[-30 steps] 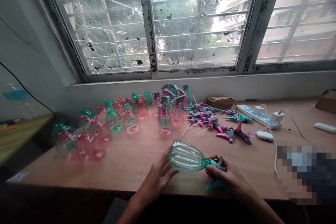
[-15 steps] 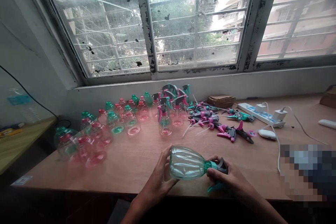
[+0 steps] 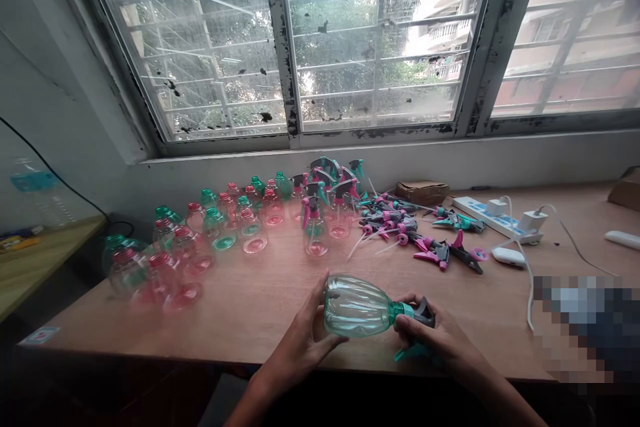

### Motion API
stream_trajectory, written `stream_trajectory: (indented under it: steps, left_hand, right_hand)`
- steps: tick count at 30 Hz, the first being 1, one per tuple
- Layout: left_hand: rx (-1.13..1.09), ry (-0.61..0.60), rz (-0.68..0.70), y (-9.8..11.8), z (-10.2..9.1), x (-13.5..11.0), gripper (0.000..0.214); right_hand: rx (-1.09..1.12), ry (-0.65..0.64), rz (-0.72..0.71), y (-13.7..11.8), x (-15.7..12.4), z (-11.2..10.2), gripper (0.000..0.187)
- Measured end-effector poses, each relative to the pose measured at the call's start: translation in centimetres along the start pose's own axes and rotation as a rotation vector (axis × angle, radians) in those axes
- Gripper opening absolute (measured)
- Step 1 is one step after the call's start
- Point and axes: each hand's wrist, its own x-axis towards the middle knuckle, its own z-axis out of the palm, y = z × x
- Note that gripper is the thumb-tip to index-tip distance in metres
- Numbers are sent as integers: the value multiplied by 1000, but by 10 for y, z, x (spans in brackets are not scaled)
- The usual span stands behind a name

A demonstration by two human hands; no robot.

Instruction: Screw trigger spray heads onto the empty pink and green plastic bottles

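A clear green spray bottle (image 3: 356, 307) lies on its side just above the wooden table's near edge, held between both hands. My left hand (image 3: 303, 340) cups the bottle's base, fingers curled round it. My right hand (image 3: 434, 337) grips the grey and teal trigger sprayer head (image 3: 419, 320) at the bottle's neck. Behind the bottle lies a heap of loose pink, grey and teal sprayer heads (image 3: 400, 230).
Several pink and green bottles (image 3: 200, 240) stand at the table's (image 3: 260, 307) left and middle. A white power strip (image 3: 495, 219) with plugs and cords, a white mouse-like object (image 3: 507, 255) and a brown box (image 3: 421, 192) lie on the right. A window runs along the back.
The bottle has turned a little about its long axis in my hands. Both hands stay at its two ends near the table edge.
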Motion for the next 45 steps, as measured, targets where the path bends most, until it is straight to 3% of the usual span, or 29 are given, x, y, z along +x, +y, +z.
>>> stream_trajectory:
  steps: [3,10,14,22,27,36,40,45]
  left_hand:
    - [77,31,-31,4,-1,0,109]
    - [144,48,43,1,-1,-1,94]
    - [125,47,-3,2,-1,-1,107]
    - [129,42,35,3,-1,1,80]
    - [196,54,32,4,-1,1,91]
    - [224,59,84,-1,-3,1,78]
    - [241,41,53,0,-2,0,95]
    - [251,51,51,0,-4,3,83]
  right_hand:
    - [-14,7,3,1,0,-1,46]
    - [-4,-1,9,0,-1,0,45]
    - [2,-17,11,0,-1,-1,44]
    - [-11,-40,23,2,0,-3,45]
    - [-29,-39,14,1,-1,-3,44]
    - [-30,-62,14,6,1,-6,45]
    - [-41,-66,14,5,0,-5,43]
    - [-49,-71,20,5,-1,-6,44]
